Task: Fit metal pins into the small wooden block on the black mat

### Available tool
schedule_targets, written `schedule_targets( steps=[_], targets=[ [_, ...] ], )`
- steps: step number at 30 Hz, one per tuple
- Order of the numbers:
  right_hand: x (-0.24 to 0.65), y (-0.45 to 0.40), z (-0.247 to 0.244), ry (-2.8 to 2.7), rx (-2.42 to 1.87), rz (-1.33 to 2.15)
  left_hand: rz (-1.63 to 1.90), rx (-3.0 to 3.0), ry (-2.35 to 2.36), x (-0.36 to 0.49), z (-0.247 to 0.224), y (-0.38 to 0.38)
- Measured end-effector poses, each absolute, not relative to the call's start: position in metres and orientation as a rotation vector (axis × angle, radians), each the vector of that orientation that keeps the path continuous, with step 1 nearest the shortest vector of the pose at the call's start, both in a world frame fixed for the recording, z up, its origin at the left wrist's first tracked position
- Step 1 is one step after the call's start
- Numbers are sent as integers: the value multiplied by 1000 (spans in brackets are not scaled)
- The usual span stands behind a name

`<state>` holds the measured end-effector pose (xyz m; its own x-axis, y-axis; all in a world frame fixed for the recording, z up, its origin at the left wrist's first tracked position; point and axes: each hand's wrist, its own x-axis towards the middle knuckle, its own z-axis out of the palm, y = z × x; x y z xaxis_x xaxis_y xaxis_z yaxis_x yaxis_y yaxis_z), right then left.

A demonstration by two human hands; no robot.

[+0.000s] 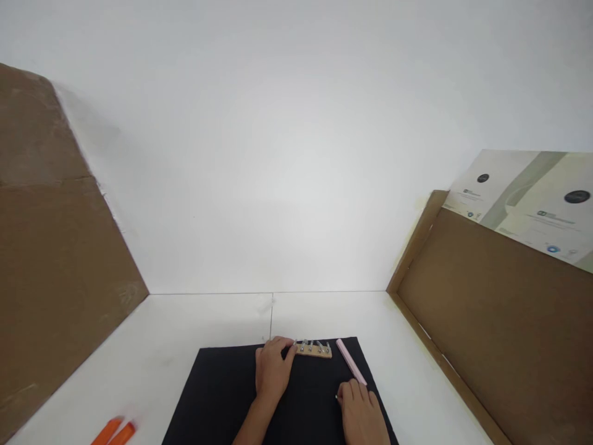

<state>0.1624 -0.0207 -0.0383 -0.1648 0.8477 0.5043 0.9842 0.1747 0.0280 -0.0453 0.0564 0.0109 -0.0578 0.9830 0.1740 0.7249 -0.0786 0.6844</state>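
Observation:
A small light-wood strip [314, 351] with several shiny metal pieces, like screws or bolts, standing along it lies near the back edge of a black mat [222, 389]. My left hand [273, 371] is closed, thumb and forefinger pinching the strip's left end. Lower on the right, my right hand [364, 411] is closed over the mat. A tiny pale tip [336, 397] shows at its fingertips, too small to name. A pink stick [351, 361] lies slanted on the mat, its near end by the right hand's knuckles.
Two orange objects [113, 431] lie on the white table [139, 364] at the lower left, partly cut off. A brown cardboard panel [60, 235] stands on the left, another cardboard panel [500, 296] on the right. Behind rises a white wall [278, 154].

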Motion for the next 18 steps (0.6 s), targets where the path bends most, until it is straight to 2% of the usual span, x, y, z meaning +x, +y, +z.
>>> schedule_targets(
  steps=[6, 11, 15, 18],
  targets=[
    [149, -13, -27, -2135, -1572, -146, 979, 1818, 1798, -44, 12, 60],
    [145, -9, 4, -2145, -1580, 146, 999, 1830, 1765, -45, 11, 63],
    [128, 1, 25, -1987, -1379, 456, 999, 1821, 1735, -47, 9, 67],
    [105, 13, 23, -1758, -1183, 434, 1002, 1809, 1732, -47, 7, 70]
  ],
)
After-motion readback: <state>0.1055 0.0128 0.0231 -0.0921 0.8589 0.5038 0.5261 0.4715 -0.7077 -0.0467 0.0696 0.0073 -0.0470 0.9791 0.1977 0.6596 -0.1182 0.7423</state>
